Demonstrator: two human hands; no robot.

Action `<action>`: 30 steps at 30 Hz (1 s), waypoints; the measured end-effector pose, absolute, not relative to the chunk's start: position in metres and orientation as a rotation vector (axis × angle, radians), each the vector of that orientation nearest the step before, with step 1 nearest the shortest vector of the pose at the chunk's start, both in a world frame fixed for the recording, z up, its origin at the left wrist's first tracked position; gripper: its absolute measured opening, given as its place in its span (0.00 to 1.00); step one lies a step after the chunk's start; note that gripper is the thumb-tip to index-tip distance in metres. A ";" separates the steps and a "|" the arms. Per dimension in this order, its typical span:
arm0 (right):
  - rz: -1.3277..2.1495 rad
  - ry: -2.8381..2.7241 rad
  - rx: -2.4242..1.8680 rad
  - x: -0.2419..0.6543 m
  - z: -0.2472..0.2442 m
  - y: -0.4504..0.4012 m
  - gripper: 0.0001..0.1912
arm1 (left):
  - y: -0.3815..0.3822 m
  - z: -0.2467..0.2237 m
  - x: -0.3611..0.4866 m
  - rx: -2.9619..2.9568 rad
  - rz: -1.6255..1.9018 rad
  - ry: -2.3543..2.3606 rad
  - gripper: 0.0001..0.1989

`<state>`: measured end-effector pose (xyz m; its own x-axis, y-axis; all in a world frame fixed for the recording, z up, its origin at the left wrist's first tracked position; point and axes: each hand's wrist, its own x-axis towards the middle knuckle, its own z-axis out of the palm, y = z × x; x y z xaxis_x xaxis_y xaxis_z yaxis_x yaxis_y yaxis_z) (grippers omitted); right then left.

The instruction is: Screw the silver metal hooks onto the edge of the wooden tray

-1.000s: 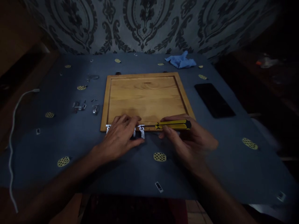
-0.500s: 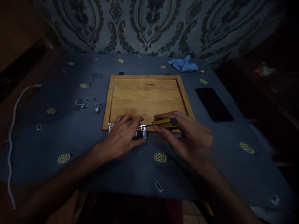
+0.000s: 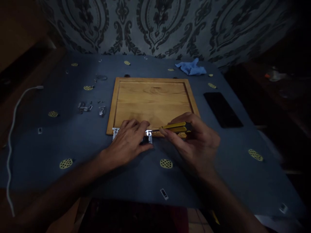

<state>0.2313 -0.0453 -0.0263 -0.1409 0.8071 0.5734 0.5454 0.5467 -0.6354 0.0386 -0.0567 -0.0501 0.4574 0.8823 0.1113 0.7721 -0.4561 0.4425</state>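
Observation:
A framed wooden panel (image 3: pixel 152 103) lies flat on the table. My left hand (image 3: pixel 127 140) is closed over its near edge, fingers on top and thumb below, gripping a shiny metal hinge (image 3: pixel 150 139). A second bright metal fitting (image 3: pixel 115 130) shows at the hand's left, partly covered by it. A dark piece near the thumb is too dim to make out. My right hand (image 3: pixel 196 140) is closed around a yellow-and-black screwdriver (image 3: pixel 178 126). The tool slants leftward, its tip at the brightly lit hinge.
Loose hinges (image 3: pixel 102 111) and small screws (image 3: pixel 98 102) lie left of the panel. A black phone (image 3: pixel 223 110) rests to the right, a crumpled blue cloth (image 3: pixel 191 67) at the back. A white cable (image 3: pixel 14 119) runs along the left edge. The patterned wall (image 3: pixel 155 29) stands behind.
My right hand has shifted slightly, with the screwdriver's handle now farther right and more of it showing. My left hand stays in place on the hinge.

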 end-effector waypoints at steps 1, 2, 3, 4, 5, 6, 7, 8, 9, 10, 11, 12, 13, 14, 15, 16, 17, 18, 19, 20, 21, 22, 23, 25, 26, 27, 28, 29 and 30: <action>0.399 -1.763 -1.119 0.230 -0.028 -0.046 0.11 | -0.057 -0.050 0.039 2.376 0.469 1.410 0.24; 0.479 -1.704 -1.123 0.229 -0.029 -0.047 0.10 | -0.057 -0.050 0.038 2.371 0.470 1.413 0.24; 0.567 -1.647 -1.125 0.228 -0.030 -0.048 0.09 | -0.057 -0.049 0.038 2.366 0.472 1.416 0.23; 0.646 -1.599 -1.125 0.227 -0.031 -0.049 0.08 | -0.057 -0.049 0.038 2.364 0.474 1.417 0.23; 0.704 -1.565 -1.120 0.228 -0.030 -0.050 0.08 | -0.057 -0.049 0.038 2.364 0.478 1.415 0.23; 0.740 -1.553 -1.114 0.229 -0.029 -0.051 0.09 | -0.057 -0.049 0.038 2.367 0.484 1.408 0.23; 0.762 -1.565 -1.104 0.230 -0.028 -0.051 0.11 | -0.057 -0.049 0.037 2.371 0.491 1.400 0.24; 0.775 -1.592 -1.093 0.232 -0.026 -0.052 0.13 | -0.057 -0.050 0.037 2.375 0.496 1.393 0.24; 0.788 -1.630 -1.080 0.235 -0.025 -0.052 0.15 | -0.057 -0.050 0.037 2.377 0.496 1.386 0.24; 0.796 -1.672 -1.071 0.237 -0.023 -0.052 0.15 | -0.057 -0.050 0.037 2.377 0.494 1.381 0.25; 0.788 -1.708 -1.063 0.239 -0.022 -0.051 0.13 | -0.057 -0.050 0.037 2.376 0.492 1.382 0.25; 0.764 -1.735 -1.056 0.240 -0.021 -0.050 0.10 | -0.057 -0.050 0.037 2.375 0.488 1.385 0.25; 0.732 -1.749 -1.049 0.241 -0.021 -0.049 0.07 | -0.057 -0.050 0.037 2.375 0.487 1.388 0.25; 0.700 -1.750 -1.044 0.241 -0.021 -0.048 0.05 | -0.057 -0.050 0.037 2.375 0.488 1.391 0.25; 0.679 -1.740 -1.041 0.241 -0.021 -0.047 0.03 | -0.057 -0.050 0.037 2.375 0.490 1.393 0.25; 0.673 -1.722 -1.043 0.239 -0.022 -0.047 0.03 | -0.057 -0.049 0.038 2.373 0.494 1.395 0.25; 0.680 -1.700 -1.046 0.238 -0.022 -0.047 0.04 | -0.057 -0.049 0.038 2.370 0.494 1.393 0.24; 0.695 -1.680 -1.051 0.236 -0.023 -0.048 0.05 | -0.057 -0.049 0.038 2.368 0.493 1.392 0.24; 0.711 -1.666 -1.056 0.234 -0.023 -0.048 0.06 | -0.057 -0.049 0.038 2.366 0.491 1.393 0.23; 0.723 -1.656 -1.060 0.233 -0.023 -0.049 0.06 | -0.057 -0.049 0.038 2.365 0.487 1.392 0.23; 0.730 -1.654 -1.065 0.232 -0.023 -0.050 0.05 | -0.057 -0.049 0.038 2.366 0.484 1.393 0.23; 0.736 -1.655 -1.070 0.232 -0.023 -0.051 0.05 | -0.056 -0.049 0.038 2.367 0.482 1.392 0.23; 0.741 -1.658 -1.074 0.233 -0.023 -0.051 0.05 | -0.056 -0.049 0.038 2.369 0.481 1.391 0.23; 0.764 -1.665 -1.073 0.235 -0.022 -0.052 0.08 | -0.056 -0.050 0.038 2.376 0.484 1.388 0.24; 0.777 -1.672 -1.065 0.236 -0.022 -0.052 0.10 | -0.056 -0.050 0.038 2.381 0.488 1.384 0.24; 0.783 -1.680 -1.053 0.237 -0.022 -0.052 0.12 | -0.056 -0.050 0.038 2.384 0.492 1.382 0.25; 0.779 -1.688 -1.043 0.237 -0.023 -0.051 0.12 | -0.057 -0.050 0.038 2.384 0.494 1.380 0.25; 0.764 -1.698 -1.040 0.238 -0.023 -0.051 0.11 | -0.057 -0.050 0.038 2.380 0.497 1.384 0.25; 0.741 -1.706 -1.043 0.238 -0.023 -0.051 0.09 | -0.057 -0.050 0.038 2.373 0.496 1.389 0.25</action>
